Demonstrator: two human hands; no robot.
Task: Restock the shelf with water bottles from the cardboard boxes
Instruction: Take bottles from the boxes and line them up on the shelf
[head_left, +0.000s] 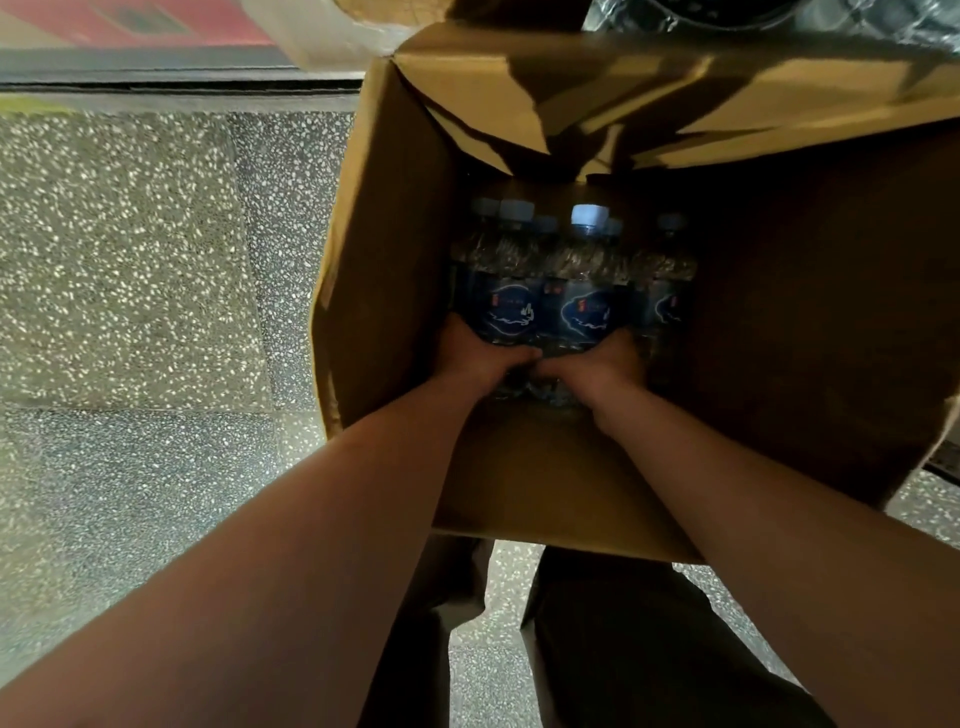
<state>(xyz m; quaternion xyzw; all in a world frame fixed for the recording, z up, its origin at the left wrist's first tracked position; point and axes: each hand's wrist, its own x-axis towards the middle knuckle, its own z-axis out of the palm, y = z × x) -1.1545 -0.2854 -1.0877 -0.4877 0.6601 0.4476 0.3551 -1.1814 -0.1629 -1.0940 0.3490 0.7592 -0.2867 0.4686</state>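
An open cardboard box stands on the floor in front of me. Deep inside lie several water bottles with pale blue caps and dark blue labels, packed side by side. Both my arms reach down into the box. My left hand grips the lower end of one bottle on the left. Beside it, my right hand grips the lower end of the neighbouring bottle. The fingertips of both hands are hidden among the bottles. No shelf is in view.
The box flaps stand up at the far side. Speckled terrazzo floor lies to the left, with a dark sill beyond it. Clear plastic wrapping shows at the top right. My dark trousers are below the box.
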